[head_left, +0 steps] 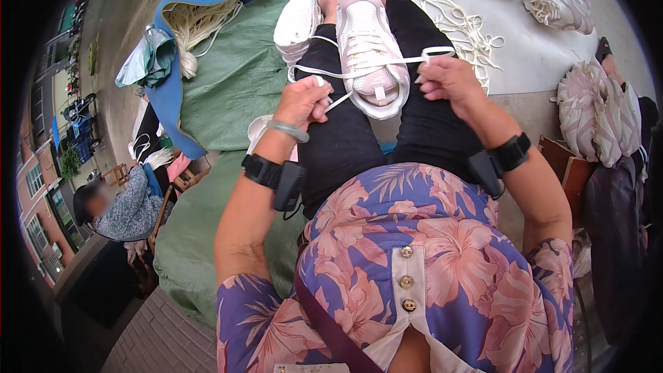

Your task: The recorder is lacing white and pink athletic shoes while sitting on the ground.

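A white and pale pink sneaker [397,52] rests between my legs, its toe pointing away and its heel opening toward me. A white shoelace [343,43] criss-crosses up its tongue. My left hand [302,101] is closed left of the heel, pinching a lace strand that runs to the shoe. To the right, my right hand [452,84] is closed on the lace, with a loop of it standing above the fingers. A strand stretches across the sneaker between the two sides. Other pale shoe pieces [295,22] lie stacked beside my left leg.
Loose white laces [466,31] spread over a pale sheet on the right. A lace bundle [200,27] sits in a blue mat at left, above green cloth [228,90]. Bundled shoe uppers [599,114] are at right. Another person [128,207] sits at far left.
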The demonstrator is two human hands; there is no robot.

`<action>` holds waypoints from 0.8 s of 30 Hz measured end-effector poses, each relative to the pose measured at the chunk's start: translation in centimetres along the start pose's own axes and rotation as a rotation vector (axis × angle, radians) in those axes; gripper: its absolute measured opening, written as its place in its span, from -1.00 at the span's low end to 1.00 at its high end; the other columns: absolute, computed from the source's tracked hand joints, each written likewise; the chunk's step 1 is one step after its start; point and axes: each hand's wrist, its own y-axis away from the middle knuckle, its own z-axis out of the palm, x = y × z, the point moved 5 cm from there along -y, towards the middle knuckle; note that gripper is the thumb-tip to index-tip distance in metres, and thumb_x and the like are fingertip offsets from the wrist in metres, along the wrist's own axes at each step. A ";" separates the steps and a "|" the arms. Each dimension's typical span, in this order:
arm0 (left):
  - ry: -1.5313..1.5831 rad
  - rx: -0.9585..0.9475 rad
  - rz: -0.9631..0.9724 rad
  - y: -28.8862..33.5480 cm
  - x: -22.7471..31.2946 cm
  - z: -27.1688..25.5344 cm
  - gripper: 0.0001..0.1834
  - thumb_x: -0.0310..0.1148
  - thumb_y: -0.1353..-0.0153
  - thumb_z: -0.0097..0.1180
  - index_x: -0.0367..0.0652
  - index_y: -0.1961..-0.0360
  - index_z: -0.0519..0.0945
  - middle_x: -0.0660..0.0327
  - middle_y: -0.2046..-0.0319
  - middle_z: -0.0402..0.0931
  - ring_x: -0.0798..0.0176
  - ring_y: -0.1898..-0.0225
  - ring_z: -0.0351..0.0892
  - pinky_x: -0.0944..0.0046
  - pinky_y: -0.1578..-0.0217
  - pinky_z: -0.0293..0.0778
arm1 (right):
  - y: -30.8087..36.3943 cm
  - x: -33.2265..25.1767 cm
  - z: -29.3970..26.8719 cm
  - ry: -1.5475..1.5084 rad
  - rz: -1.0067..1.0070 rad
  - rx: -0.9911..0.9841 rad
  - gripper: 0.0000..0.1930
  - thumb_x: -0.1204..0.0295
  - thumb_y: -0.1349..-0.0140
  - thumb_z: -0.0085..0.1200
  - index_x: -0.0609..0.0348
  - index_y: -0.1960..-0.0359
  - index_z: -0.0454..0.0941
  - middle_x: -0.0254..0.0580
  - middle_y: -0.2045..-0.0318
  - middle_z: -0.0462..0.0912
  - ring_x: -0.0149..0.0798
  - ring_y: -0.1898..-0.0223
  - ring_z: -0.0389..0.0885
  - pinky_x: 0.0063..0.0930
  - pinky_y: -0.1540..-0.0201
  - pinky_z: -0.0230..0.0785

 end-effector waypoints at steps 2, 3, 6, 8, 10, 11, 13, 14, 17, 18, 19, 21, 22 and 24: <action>0.022 0.024 0.018 -0.5 0.2 1.2 -0.92 -0.42 -0.10 0.06 -0.21 0.43 0.49 0.34 0.70 0.38 0.52 0.80 0.25 0.47 0.77 0.29 | -0.8 0.6 1.1 -0.003 -0.003 -0.018 -0.91 0.43 -0.11 0.04 0.18 0.44 0.49 -0.35 0.56 0.53 -0.54 0.57 0.50 -0.72 0.55 0.40; 0.049 0.050 0.034 -0.6 0.2 1.4 -0.91 -0.42 -0.11 0.06 -0.21 0.41 0.49 0.33 0.69 0.40 0.51 0.79 0.28 0.46 0.74 0.37 | -1.1 0.8 1.5 -0.003 -0.002 -0.017 -0.91 0.43 -0.11 0.04 0.18 0.44 0.49 -0.35 0.56 0.53 -0.54 0.57 0.50 -0.72 0.55 0.40; 0.077 0.064 0.048 -0.6 0.4 1.9 -0.92 -0.41 -0.12 0.06 -0.19 0.42 0.48 0.29 0.64 0.46 0.48 0.70 0.43 0.42 0.65 0.50 | -1.4 0.5 1.8 -0.067 -0.122 0.052 -0.93 0.53 -0.05 0.02 0.28 0.45 0.49 -0.27 0.58 0.52 -0.49 0.60 0.50 -0.69 0.58 0.36; 0.097 0.098 0.058 -0.6 0.3 2.1 -0.92 -0.40 -0.12 0.05 -0.18 0.43 0.48 0.28 0.63 0.47 0.47 0.67 0.47 0.41 0.63 0.52 | -1.3 0.5 2.1 -0.063 -0.141 0.061 -0.93 0.53 -0.05 0.02 0.27 0.44 0.49 -0.28 0.59 0.51 -0.50 0.60 0.49 -0.70 0.58 0.35; 0.098 0.139 0.099 -0.6 0.4 2.1 -0.92 -0.40 -0.13 0.05 -0.17 0.42 0.47 0.26 0.61 0.48 0.45 0.65 0.50 0.41 0.63 0.52 | -1.3 0.5 2.3 -0.059 -0.162 0.072 -0.93 0.53 -0.05 0.03 0.27 0.44 0.49 -0.30 0.59 0.51 -0.52 0.59 0.48 -0.71 0.58 0.34; 0.098 0.139 0.097 -0.6 0.3 2.2 -0.92 -0.40 -0.13 0.05 -0.17 0.42 0.47 0.26 0.61 0.48 0.45 0.65 0.50 0.41 0.63 0.52 | -1.3 0.5 2.3 -0.061 -0.180 0.077 -0.93 0.52 -0.06 0.03 0.27 0.43 0.48 -0.31 0.59 0.51 -0.53 0.59 0.47 -0.71 0.58 0.33; 0.082 0.186 0.126 -0.5 0.3 2.3 -0.93 -0.41 -0.13 0.05 -0.17 0.42 0.46 0.27 0.61 0.48 0.46 0.67 0.49 0.42 0.65 0.51 | -1.4 0.7 2.3 -0.062 -0.197 0.084 -0.92 0.51 -0.06 0.02 0.26 0.42 0.48 -0.32 0.59 0.50 -0.54 0.59 0.46 -0.72 0.58 0.32; 0.083 0.186 0.125 -0.6 0.2 2.4 -0.93 -0.41 -0.13 0.05 -0.17 0.42 0.46 0.27 0.61 0.48 0.46 0.67 0.49 0.42 0.65 0.51 | -1.4 0.8 2.2 -0.023 -0.202 0.079 -0.92 0.48 -0.11 0.01 0.22 0.38 0.48 -0.35 0.56 0.51 -0.55 0.56 0.47 -0.73 0.54 0.32; 0.076 0.204 0.173 -0.7 0.0 2.5 -0.93 -0.40 -0.13 0.04 -0.17 0.42 0.46 0.27 0.62 0.48 0.45 0.68 0.48 0.44 0.67 0.50 | -1.5 0.9 2.3 0.028 -0.216 0.076 -0.91 0.45 -0.16 0.00 0.18 0.34 0.48 -0.38 0.53 0.51 -0.56 0.54 0.47 -0.74 0.51 0.33; 0.073 0.230 0.186 -0.7 0.1 2.7 -0.93 -0.42 -0.13 0.02 -0.18 0.44 0.46 0.26 0.63 0.46 0.45 0.70 0.47 0.46 0.71 0.45 | -1.5 0.9 2.3 0.037 -0.226 0.081 -0.91 0.45 -0.16 -0.01 0.18 0.34 0.48 -0.38 0.53 0.52 -0.56 0.53 0.46 -0.74 0.52 0.32; 0.070 0.257 0.198 -0.7 0.1 2.7 -0.92 -0.43 -0.13 -0.01 -0.19 0.46 0.46 0.25 0.65 0.45 0.44 0.72 0.45 0.48 0.75 0.40 | -1.5 0.9 2.4 0.038 -0.225 0.081 -0.91 0.45 -0.16 -0.01 0.18 0.34 0.48 -0.38 0.53 0.52 -0.56 0.53 0.46 -0.74 0.52 0.32; 0.047 0.253 0.219 -0.8 0.0 2.6 -0.92 -0.42 -0.13 0.01 -0.19 0.43 0.46 0.26 0.64 0.46 0.45 0.71 0.46 0.51 0.76 0.38 | -1.6 0.9 2.4 0.054 -0.242 0.086 -0.91 0.45 -0.16 -0.01 0.18 0.35 0.47 -0.38 0.52 0.52 -0.57 0.53 0.46 -0.74 0.51 0.31; 0.021 0.249 0.240 -0.9 0.1 2.6 -0.92 -0.41 -0.14 0.02 -0.19 0.41 0.47 0.27 0.63 0.46 0.46 0.71 0.46 0.53 0.77 0.36 | -1.7 0.9 2.4 0.056 -0.241 0.085 -0.91 0.45 -0.16 -0.01 0.18 0.35 0.47 -0.38 0.52 0.52 -0.57 0.53 0.46 -0.74 0.51 0.31; 0.020 0.254 0.261 -1.0 0.1 2.7 -0.92 -0.42 -0.14 0.00 -0.20 0.42 0.46 0.26 0.64 0.45 0.46 0.73 0.44 0.53 0.79 0.31 | -1.7 0.9 2.4 0.052 -0.246 0.094 -0.91 0.44 -0.17 -0.01 0.18 0.35 0.47 -0.39 0.52 0.51 -0.57 0.52 0.45 -0.74 0.52 0.31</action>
